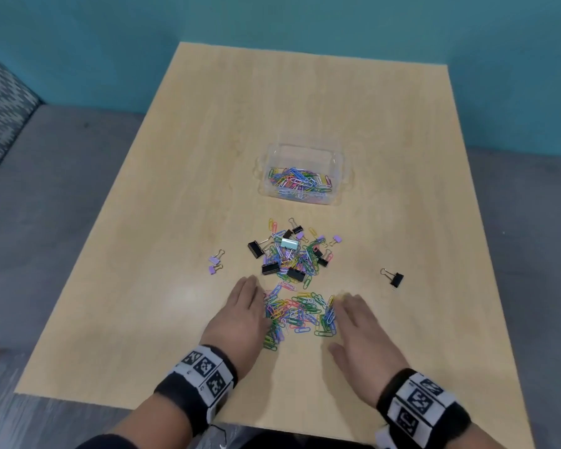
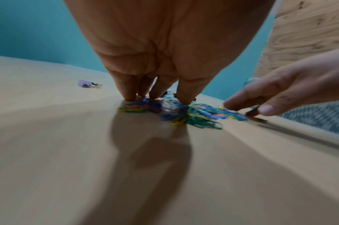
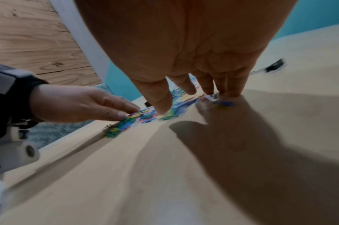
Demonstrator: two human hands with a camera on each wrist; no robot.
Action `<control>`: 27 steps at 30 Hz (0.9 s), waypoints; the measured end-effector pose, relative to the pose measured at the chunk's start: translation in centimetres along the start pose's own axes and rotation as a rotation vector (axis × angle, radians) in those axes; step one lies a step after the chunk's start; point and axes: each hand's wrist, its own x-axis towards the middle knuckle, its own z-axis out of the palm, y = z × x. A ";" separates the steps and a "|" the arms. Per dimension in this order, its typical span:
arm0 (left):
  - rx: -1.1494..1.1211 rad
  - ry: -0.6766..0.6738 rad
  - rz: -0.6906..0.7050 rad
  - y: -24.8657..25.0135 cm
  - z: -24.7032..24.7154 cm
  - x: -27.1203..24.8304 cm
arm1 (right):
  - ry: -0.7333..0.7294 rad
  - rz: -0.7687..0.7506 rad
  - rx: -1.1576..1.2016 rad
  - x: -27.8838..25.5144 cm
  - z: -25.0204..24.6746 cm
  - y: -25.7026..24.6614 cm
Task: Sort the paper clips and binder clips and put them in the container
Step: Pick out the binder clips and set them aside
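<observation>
Teal walls are backing a pale wooden counter (image 1: 175,189) where the left hand (image 1: 240,319) and right hand (image 1: 360,335), both flat and grasping nothing, are flanking the paper clips (image 1: 300,314), with the container (image 1: 302,176) lying straight ahead beyond the mixed pile (image 1: 292,254).

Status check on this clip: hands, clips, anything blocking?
Left hand and right hand open, flanking near paper clip pile. Container holds paper clips only. Binder clips still mixed in far pile; one stray black binder clip right. Nothing blocking.
</observation>
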 end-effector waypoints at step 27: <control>-0.435 0.221 -0.391 0.1 -4.0 4.3 | 0.138 0.085 -0.069 10.5 -4.9 0.3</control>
